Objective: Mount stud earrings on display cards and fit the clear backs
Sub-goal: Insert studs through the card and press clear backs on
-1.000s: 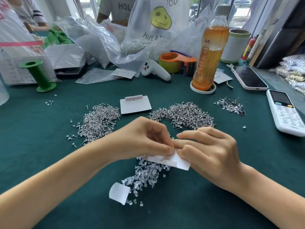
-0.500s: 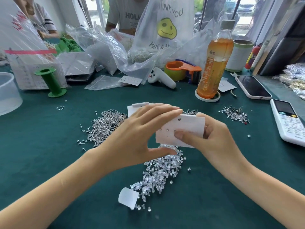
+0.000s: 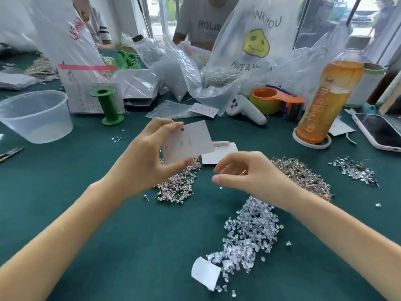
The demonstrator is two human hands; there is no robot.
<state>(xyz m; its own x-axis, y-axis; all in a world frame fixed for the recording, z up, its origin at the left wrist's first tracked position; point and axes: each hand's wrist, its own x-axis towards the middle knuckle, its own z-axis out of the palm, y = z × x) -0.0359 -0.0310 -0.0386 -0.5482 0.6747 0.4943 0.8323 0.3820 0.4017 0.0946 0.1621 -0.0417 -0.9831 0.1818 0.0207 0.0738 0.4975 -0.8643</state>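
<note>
Our left hand [image 3: 143, 161] pinches a white display card [image 3: 191, 141] between thumb and fingertips, holding it tilted in the air above the green table [image 3: 65, 192]; small studs show faintly on its face. Our right hand [image 3: 249, 172] hovers just beside it with fingers loosely curled, and we cannot tell whether anything small sits between them. Below the card lies a heap of stud earrings [image 3: 180, 185], a second heap [image 3: 303, 174] lies behind our right wrist, and a smaller one [image 3: 355, 170] sits toward the right edge. A spill of clear backs [image 3: 249, 235] runs toward the near edge, ending at a curled white paper scrap [image 3: 205, 273]. Another blank card [image 3: 219, 152] lies flat on the table behind the held one.

Along the far side, a plastic bag [image 3: 256, 40] with a yellow smiley reads "THANK YOU" in part and "HAVE A NI…". A person's grey shirt [image 3: 206, 25] shows "HOLID…". An orange drink bottle [image 3: 325, 98] carries script too blurred to read. Nearby stand an orange tape dispenser [image 3: 275, 101], a white controller [image 3: 245, 109], a green spool [image 3: 107, 105], a clear plastic tub [image 3: 34, 116] near the left edge and a phone [image 3: 379, 131] near the right edge.
</note>
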